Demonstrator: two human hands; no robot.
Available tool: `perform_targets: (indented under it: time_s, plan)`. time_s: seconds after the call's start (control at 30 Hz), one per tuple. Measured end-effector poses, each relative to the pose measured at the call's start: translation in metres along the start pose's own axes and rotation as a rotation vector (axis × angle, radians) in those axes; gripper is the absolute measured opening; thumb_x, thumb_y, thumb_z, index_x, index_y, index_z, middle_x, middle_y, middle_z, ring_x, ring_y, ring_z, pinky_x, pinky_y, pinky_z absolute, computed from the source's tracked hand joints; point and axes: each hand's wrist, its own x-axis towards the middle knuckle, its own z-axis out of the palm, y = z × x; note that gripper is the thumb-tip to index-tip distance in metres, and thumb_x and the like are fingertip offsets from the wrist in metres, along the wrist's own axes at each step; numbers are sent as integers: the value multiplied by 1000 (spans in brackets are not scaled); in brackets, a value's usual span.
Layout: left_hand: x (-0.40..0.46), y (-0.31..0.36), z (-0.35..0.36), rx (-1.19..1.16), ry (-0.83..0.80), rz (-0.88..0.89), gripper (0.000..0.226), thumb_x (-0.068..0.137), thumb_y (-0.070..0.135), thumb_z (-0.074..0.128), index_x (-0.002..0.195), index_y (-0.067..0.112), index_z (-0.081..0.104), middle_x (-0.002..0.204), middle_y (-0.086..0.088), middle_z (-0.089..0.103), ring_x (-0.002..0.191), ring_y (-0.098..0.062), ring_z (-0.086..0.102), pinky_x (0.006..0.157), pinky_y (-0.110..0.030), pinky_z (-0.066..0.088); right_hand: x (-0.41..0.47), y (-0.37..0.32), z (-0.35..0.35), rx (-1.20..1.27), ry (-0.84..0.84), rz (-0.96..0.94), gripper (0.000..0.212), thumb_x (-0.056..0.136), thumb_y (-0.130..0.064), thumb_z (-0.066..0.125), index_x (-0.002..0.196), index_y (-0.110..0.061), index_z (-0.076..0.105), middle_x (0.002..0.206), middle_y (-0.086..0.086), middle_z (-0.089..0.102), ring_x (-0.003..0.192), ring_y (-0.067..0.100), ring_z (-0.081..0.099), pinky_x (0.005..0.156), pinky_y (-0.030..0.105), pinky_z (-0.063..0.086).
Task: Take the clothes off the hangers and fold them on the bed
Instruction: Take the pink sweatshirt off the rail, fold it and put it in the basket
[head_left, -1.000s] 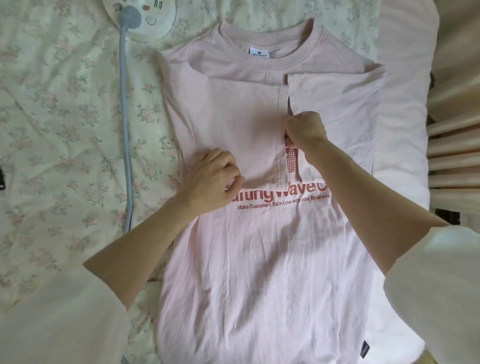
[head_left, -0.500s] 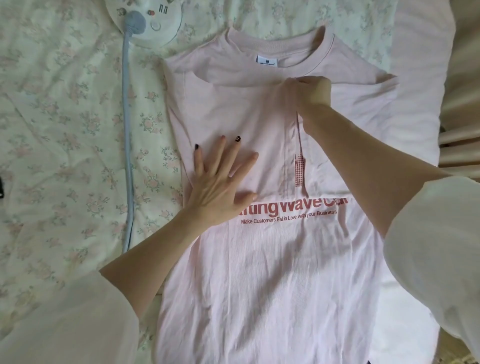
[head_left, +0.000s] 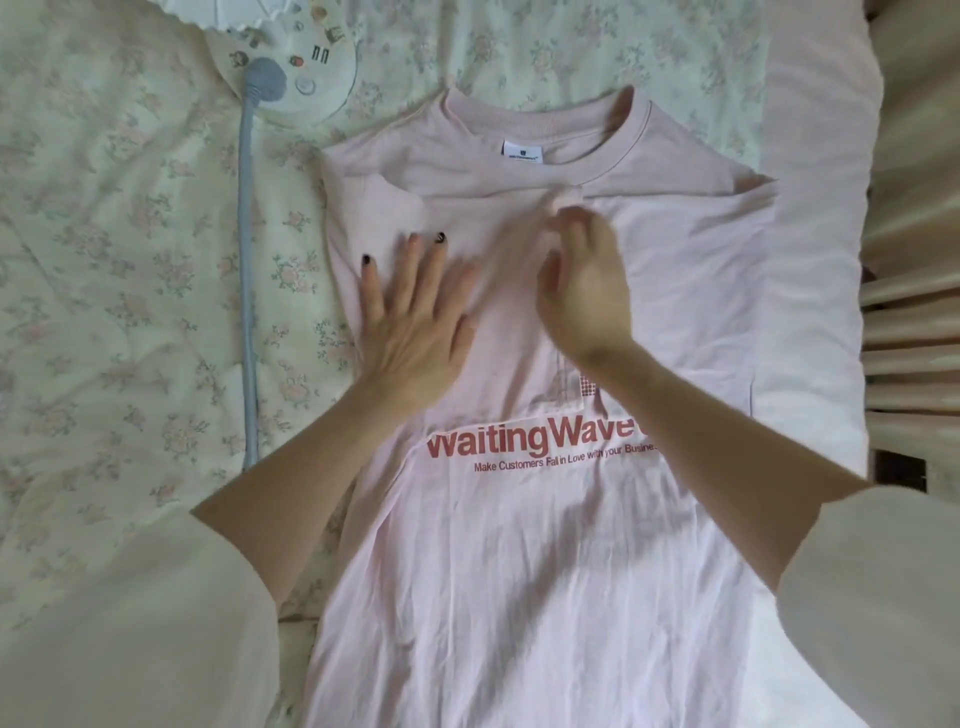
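A pale pink T-shirt (head_left: 519, 561) with red "WaitingWave" print lies flat on the bed, collar at the far end, both sleeves folded in over the chest. My left hand (head_left: 410, 317) lies flat on the left folded sleeve, fingers straight and spread. My right hand (head_left: 582, 280) hovers over the middle of the chest where the two folded edges meet; it is blurred, with fingers loosely extended and nothing in them. No hanger is in view.
A floral quilt (head_left: 130, 312) covers the bed to the left. A round white controller (head_left: 306, 67) with a grey cable (head_left: 248, 291) lies beside the shirt's left shoulder. A white pillow or sheet (head_left: 815, 260) borders the right, with wooden slats (head_left: 914, 322) beyond.
My right hand has let go of the folded sleeve edge near the collar and drawn back with fingers relaxed. My left hand stays flat on the left sleeve. More of the print shows.
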Motion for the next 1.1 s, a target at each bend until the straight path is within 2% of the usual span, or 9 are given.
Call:
perform_targets:
  time_s: [0.2,0.33,0.53,0.67,0.73,0.83,0.93,1.0,1.1]
  plan:
    - [41,-38,-3,-14,-105,-172,58,100,39,21,152,15,9,159,-13,0,146,-28,-4,117,-38,-4,-61,10,39,-192,-369,-257,54,95,-28,32,141,0,38,146,29,32,136,45,28,110,56,29]
    - [54,-48,-6,-117,-166,-291,59,101,40,24,152,21,3,158,-14,-10,146,-25,-10,117,-37,-4,-60,9,35,-213,-411,-174,61,96,-35,25,147,-3,24,152,26,20,142,39,18,116,49,18]
    - [53,-44,-7,-104,-109,-309,60,99,39,28,152,21,6,159,-13,-5,146,-24,-8,117,-37,-4,-35,5,30,-274,-316,-229,59,96,-32,30,140,8,34,147,30,30,138,42,28,115,47,21]
    - [53,-44,-2,-84,-136,-384,61,99,44,21,152,22,0,158,-12,-11,145,-22,-14,117,-37,-8,2,11,27,-371,-557,-42,64,100,-42,20,151,-9,-2,157,19,-9,145,32,-11,116,39,-9]
    - [54,-42,0,-75,-150,-402,61,99,44,19,152,22,-1,158,-12,-12,145,-22,-15,117,-37,-8,9,11,27,-388,-633,31,65,100,-44,18,150,-13,-8,157,15,-15,144,30,-18,115,39,-13]
    - [55,-43,0,-28,-51,-349,56,99,38,25,150,17,18,157,-17,9,146,-28,3,115,-40,5,20,-1,24,-371,-592,8,56,98,-27,29,147,-4,17,156,20,6,145,32,-4,118,41,-8]
    - [66,-50,-9,20,126,-275,46,92,32,34,131,11,46,147,-16,35,137,-31,27,102,-44,18,44,5,9,-331,-310,-105,52,85,-2,41,136,-1,42,143,18,39,141,30,23,118,42,8]
    - [83,-56,-20,12,89,-254,54,89,40,43,135,11,42,150,-16,29,141,-31,19,106,-49,14,62,23,-7,-361,-276,-71,62,83,1,45,143,-4,31,149,15,32,142,28,21,119,43,8]
    - [112,-63,-33,-6,-164,-332,91,83,62,50,150,16,10,158,-12,8,146,-27,0,112,-55,-1,89,61,-28,-508,-423,106,77,94,-27,47,150,-9,-2,159,8,-4,146,24,-6,117,47,-6]
